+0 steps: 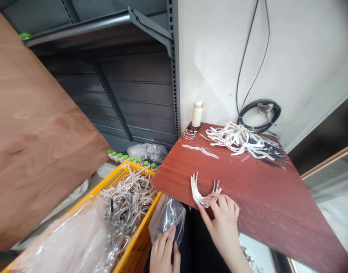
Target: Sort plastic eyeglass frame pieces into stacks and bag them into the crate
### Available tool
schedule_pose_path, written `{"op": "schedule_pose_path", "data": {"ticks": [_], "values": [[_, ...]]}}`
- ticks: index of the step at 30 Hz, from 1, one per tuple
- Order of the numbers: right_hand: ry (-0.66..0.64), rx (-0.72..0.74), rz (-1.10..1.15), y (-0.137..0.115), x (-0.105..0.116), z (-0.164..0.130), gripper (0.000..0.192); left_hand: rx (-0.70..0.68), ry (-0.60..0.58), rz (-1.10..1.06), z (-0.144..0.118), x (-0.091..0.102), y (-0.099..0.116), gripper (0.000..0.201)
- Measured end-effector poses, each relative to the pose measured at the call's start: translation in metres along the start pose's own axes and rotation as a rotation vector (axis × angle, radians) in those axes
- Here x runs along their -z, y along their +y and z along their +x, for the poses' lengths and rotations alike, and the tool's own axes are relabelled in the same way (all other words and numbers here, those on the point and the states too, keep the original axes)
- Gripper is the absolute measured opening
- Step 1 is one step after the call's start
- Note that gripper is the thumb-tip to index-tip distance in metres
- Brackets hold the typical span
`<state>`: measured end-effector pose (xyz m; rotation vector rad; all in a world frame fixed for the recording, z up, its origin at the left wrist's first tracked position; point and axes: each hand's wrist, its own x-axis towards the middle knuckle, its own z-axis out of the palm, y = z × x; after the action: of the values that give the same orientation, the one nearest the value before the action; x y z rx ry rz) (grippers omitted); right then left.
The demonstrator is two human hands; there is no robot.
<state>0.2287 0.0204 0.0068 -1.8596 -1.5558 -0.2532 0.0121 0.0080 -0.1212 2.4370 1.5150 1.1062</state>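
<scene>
Two hands in shot, both at the bottom edge. Right hand (223,220) resting at the near edge of the red bench (264,197), fingertips pinching one small stack of white curved strips (200,191). Can't count the strips in it, too tight, prob a handful. Stack curved like a U, open side up, both ends pointing away toward the wall, long axis running roughly left-right along the bench edge.

Left hand (164,252) lower down, off the bench, fingers closed on one clear plastic bag (166,218) w/ something dark inside, can't tell what. Bag hanging just right of the crate.

One yellow crate (136,242) left of the bench, holding a tangled heap of pale strips, way too many to count, plus clear plastic sheeting (77,239) bunched over its near half.

Farther back on the bench: one big loose pile of white strips (236,138) w/ dark ones mixed in on the right side, one flat pale strip (200,150) lying alone between pile and stack, one cream bottle (197,113) upright by the wall, a few wire rings (188,133) beside its base.

Row of small green-capped bottles (131,157) behind the crate, about 8 visible. One coiled black cable (259,113) against the wall. Brown wood board (34,132) filling the left.
</scene>
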Motion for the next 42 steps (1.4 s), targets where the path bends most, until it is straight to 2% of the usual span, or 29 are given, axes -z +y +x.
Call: {"op": "schedule_pose_path", "data": {"ticks": [19,27,36,42], "values": [[-0.008,0.029,0.038,0.004,-0.005,0.002,0.009,-0.022,0.042,-0.005,0.000,-0.007,-0.005,0.041],[-0.016,0.052,0.062,0.014,0.001,0.006,0.015,-0.010,0.037,-0.011,0.001,-0.006,-0.005,0.041],[-0.046,0.100,0.044,0.013,0.002,0.007,0.016,-0.027,0.037,0.003,0.002,-0.005,-0.004,0.041],[-0.120,0.154,-0.026,0.019,0.004,0.009,0.033,-0.025,0.046,0.014,0.002,-0.006,-0.003,0.040]]}}
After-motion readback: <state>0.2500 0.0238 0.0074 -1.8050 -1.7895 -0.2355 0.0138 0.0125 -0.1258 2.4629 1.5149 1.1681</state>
